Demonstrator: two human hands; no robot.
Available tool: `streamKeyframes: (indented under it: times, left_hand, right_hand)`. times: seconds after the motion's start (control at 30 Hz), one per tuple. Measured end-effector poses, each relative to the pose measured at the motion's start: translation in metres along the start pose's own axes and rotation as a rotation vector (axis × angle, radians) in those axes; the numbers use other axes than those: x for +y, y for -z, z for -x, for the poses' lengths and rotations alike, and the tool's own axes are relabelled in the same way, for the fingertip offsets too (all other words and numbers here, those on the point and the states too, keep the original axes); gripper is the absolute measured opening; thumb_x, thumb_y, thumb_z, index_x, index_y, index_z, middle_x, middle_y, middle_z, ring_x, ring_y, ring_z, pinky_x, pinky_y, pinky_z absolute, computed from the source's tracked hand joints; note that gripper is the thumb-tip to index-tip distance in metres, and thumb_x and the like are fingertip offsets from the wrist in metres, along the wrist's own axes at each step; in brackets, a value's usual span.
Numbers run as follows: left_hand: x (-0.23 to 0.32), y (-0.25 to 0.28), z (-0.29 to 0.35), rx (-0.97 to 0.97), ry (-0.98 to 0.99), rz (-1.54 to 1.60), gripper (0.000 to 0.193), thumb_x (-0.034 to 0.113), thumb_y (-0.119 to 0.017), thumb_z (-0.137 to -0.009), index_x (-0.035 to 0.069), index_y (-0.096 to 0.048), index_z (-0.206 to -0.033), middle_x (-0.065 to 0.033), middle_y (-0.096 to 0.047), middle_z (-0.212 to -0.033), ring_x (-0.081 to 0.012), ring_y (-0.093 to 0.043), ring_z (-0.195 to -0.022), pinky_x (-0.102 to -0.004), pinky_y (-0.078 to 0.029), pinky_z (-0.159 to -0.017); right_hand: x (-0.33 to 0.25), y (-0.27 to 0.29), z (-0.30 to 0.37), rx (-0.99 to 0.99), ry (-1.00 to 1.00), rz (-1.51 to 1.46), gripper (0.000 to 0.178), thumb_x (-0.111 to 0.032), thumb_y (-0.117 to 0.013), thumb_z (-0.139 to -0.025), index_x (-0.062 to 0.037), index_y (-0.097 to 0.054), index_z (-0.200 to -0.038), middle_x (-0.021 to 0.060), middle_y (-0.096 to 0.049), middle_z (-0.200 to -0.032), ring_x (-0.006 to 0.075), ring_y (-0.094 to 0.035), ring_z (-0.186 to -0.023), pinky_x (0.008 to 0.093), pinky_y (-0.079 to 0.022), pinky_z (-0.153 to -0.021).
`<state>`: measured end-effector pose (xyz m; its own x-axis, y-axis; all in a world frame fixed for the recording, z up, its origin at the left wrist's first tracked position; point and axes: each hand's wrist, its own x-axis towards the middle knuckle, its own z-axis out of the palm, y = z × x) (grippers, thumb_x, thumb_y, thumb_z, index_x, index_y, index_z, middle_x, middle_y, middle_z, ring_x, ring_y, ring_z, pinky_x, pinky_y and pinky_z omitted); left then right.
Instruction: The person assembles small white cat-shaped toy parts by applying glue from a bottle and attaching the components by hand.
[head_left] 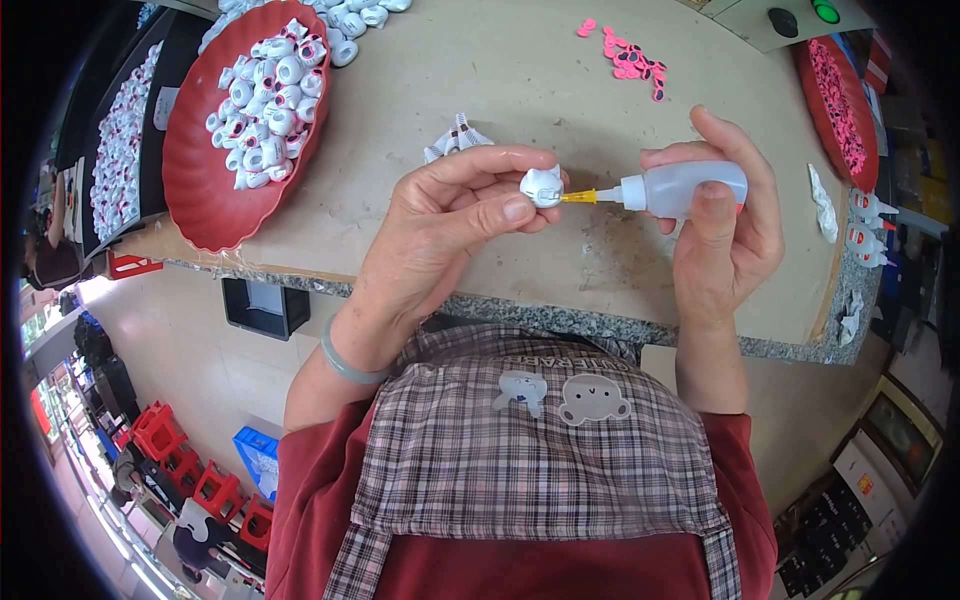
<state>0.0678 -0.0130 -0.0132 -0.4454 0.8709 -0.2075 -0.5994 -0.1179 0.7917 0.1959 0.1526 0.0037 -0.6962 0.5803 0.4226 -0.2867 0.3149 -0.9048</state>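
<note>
Between the thumb and fingers of my left hand (450, 205) is a small white cat-head piece (542, 186) with pointed ears. My right hand (725, 220) grips a translucent squeeze bottle (690, 188) lying sideways, its yellow nozzle (580, 196) pointing left. The nozzle tip meets the right side of the cat head; whether it touches or enters it is too small to tell. Behind my left fingers lies a striped grey-and-white piece (460, 135), partly hidden by the hand.
A red scalloped dish (190, 190) of white cat heads stands at the left, beside a black bin (150, 130) of similar pieces. Loose pink pieces (632, 62) lie at the far right; another red dish (868, 160) holds more. Small bottles (866, 243) sit by the right edge.
</note>
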Motion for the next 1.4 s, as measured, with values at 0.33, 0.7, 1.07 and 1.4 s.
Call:
streamKeyframes:
  times: [0.33, 0.7, 1.07, 1.4]
  left_hand:
    - [0.0002, -0.0004, 0.0002, 0.007, 0.011, 0.0, 0.033, 0.006, -0.062, -0.084, -0.002, -0.057, -0.116, -0.0181, -0.061, -0.108, -0.019, -0.063, -0.091, -0.0268, -0.052, -0.082]
    - [-0.003, 0.0004, -0.0017, -0.014, 0.033, 0.021, 0.029, 0.002, -0.063, -0.083, -0.002, -0.059, -0.112, -0.0126, -0.064, -0.102, -0.0192, -0.065, -0.09, -0.0284, -0.053, -0.082]
    - [-0.0019, 0.0022, -0.0017, -0.015, 0.041, 0.033, 0.028, 0.0, -0.061, -0.083, -0.002, -0.058, -0.111, -0.0135, -0.062, -0.104, -0.0207, -0.065, -0.091, -0.0289, -0.054, -0.081]
    - [-0.0019, 0.0012, -0.0021, 0.02, 0.022, 0.023, 0.03, 0.002, -0.062, -0.083, -0.002, -0.055, -0.113, -0.017, -0.061, -0.105, -0.0216, -0.064, -0.09, -0.0277, -0.054, -0.081]
  right_hand:
    - [0.0001, -0.0001, 0.0005, -0.02, -0.017, 0.0, 0.034, -0.02, -0.056, -0.091, 0.0024, -0.054, -0.117, 0.0101, -0.068, -0.083, 0.0039, -0.055, -0.062, 0.0159, -0.039, -0.048]
    - [-0.0019, 0.0012, 0.0015, -0.074, -0.016, 0.117, 0.044, -0.029, -0.049, -0.095, 0.0063, -0.048, -0.121, 0.0163, -0.064, -0.086, 0.0108, -0.054, -0.059, 0.0204, -0.038, -0.048]
    - [-0.0004, 0.0019, 0.0025, -0.044, 0.075, 0.199, 0.041, -0.027, -0.048, -0.096, 0.0058, -0.048, -0.12, 0.0168, -0.065, -0.086, 0.0087, -0.051, -0.058, 0.0198, -0.039, -0.05]
    - [0.0016, 0.0023, 0.003, -0.042, 0.107, 0.222, 0.041, -0.027, -0.048, -0.096, 0.0055, -0.048, -0.12, 0.0165, -0.065, -0.087, 0.0088, -0.052, -0.06, 0.0199, -0.039, -0.05]
